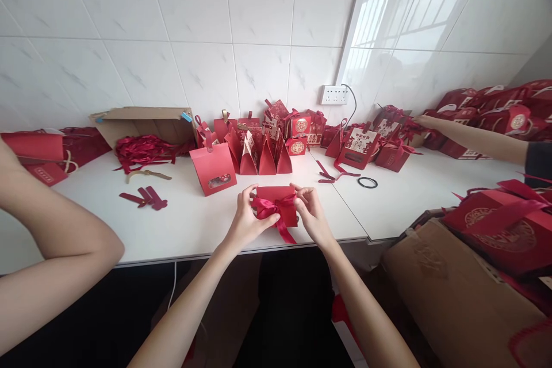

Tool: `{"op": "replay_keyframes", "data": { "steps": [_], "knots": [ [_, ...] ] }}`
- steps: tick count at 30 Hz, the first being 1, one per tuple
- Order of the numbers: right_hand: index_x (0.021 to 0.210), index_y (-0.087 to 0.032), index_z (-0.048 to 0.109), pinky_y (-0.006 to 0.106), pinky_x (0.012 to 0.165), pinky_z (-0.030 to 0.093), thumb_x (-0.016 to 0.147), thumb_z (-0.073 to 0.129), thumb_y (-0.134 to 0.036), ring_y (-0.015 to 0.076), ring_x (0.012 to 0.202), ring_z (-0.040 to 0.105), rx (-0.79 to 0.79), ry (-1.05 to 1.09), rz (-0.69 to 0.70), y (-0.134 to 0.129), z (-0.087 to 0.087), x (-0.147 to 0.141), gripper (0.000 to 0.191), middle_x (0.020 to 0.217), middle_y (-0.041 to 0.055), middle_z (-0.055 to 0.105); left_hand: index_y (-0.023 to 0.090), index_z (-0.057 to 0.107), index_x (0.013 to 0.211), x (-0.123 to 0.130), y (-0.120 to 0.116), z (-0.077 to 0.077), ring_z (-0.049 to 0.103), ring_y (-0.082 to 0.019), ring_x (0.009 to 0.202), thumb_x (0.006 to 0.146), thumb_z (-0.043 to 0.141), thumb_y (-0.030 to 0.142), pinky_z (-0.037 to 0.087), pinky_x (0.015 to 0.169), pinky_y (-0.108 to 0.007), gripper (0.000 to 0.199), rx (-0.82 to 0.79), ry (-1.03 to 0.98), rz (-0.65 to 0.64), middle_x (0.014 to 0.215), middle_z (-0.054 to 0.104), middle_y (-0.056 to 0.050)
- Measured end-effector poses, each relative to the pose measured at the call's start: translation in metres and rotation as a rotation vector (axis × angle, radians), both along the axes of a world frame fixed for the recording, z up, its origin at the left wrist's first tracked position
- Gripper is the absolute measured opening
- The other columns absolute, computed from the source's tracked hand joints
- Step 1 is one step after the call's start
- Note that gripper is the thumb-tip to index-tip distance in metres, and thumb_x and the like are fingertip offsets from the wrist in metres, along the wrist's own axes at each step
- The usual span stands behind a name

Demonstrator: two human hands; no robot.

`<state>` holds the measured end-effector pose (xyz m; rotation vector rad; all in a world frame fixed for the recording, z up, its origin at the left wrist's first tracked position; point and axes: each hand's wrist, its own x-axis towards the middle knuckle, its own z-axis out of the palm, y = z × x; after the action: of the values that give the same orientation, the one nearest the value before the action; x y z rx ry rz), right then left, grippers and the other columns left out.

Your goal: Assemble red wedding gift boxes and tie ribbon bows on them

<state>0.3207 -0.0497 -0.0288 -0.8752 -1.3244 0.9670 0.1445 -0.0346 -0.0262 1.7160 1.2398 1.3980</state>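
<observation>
A small red gift box [276,191] is held at the table's front edge, with a shiny dark-red ribbon bow [287,202] across its front and a ribbon tail hanging down. My left hand [250,215] grips the box's left side, its thumb pressed on the bow beside the knot. On the right side, my right hand [313,215] has its fingertips at the box's upper corner and its thumb by the bow's right loop. Just beyond stands a larger red gift box [213,167] with a clear window.
Several red boxes [263,155] line the wall. At left, a cardboard box [146,123] holds ribbons [140,152], near loose straps [149,198]. A black ring [367,183] lies right. Other people's arms [56,230] reach in from both sides. A large carton [457,276] stands right.
</observation>
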Motion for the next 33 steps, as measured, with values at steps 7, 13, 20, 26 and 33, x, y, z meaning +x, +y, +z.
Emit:
{"op": "replay_keyframes", "data": {
  "steps": [7, 13, 20, 26, 33],
  "knots": [
    [0.072, -0.021, 0.043, 0.04, 0.09, 0.051, 0.08, 0.059, -0.046, 0.025, 0.12, 0.051, 0.038, -0.019, -0.078, 0.001, -0.005, -0.01, 0.031, 0.128, 0.0119, 0.053, 0.024, 0.039, 0.108, 0.008, -0.006, -0.006, 0.056, -0.014, 0.089, 0.072, 0.065, 0.042, 0.051, 0.073, -0.027, 0.048, 0.097, -0.249, 0.034, 0.109, 0.046, -0.006],
    [0.071, -0.021, 0.041, 0.041, 0.092, 0.047, 0.083, 0.055, -0.045, 0.0248, 0.114, 0.054, 0.033, -0.007, -0.106, 0.002, -0.012, -0.007, 0.03, 0.124, 0.0105, 0.056, 0.019, 0.046, 0.075, 0.008, -0.005, -0.011, 0.056, -0.015, 0.091, 0.079, 0.058, 0.043, 0.05, 0.079, -0.028, 0.027, 0.126, -0.256, 0.041, 0.097, 0.048, -0.004],
    [0.069, -0.021, 0.04, 0.042, 0.093, 0.047, 0.084, 0.052, -0.05, 0.0263, 0.116, 0.052, 0.024, -0.013, -0.073, 0.0, -0.013, -0.003, 0.035, 0.129, 0.0107, 0.051, 0.019, 0.046, 0.071, 0.007, -0.005, -0.006, 0.05, -0.011, 0.067, 0.079, 0.058, 0.048, 0.046, 0.062, -0.022, 0.032, 0.059, -0.252, 0.059, 0.077, 0.05, -0.001],
    [0.125, -0.033, 0.033, 0.048, 0.102, 0.041, 0.068, 0.074, -0.045, 0.0284, 0.138, 0.026, 0.102, -0.163, 0.112, -0.006, -0.01, 0.007, 0.071, 0.154, 0.0075, 0.007, 0.019, 0.045, 0.072, 0.006, -0.002, -0.008, 0.039, -0.006, 0.048, 0.074, 0.061, 0.053, 0.036, 0.043, -0.018, 0.037, -0.057, -0.355, -0.004, 0.071, 0.046, 0.002],
    [0.145, -0.031, 0.015, 0.049, 0.107, 0.037, 0.073, 0.072, -0.031, 0.0282, 0.137, 0.026, 0.272, -0.448, 0.046, -0.001, -0.007, 0.01, 0.092, 0.15, 0.0117, 0.017, 0.017, 0.05, 0.069, 0.002, -0.002, -0.008, 0.052, -0.011, 0.069, 0.079, 0.056, 0.052, 0.046, 0.059, -0.021, 0.037, -0.025, -0.283, 0.0, 0.083, 0.052, -0.003]
  ]
}}
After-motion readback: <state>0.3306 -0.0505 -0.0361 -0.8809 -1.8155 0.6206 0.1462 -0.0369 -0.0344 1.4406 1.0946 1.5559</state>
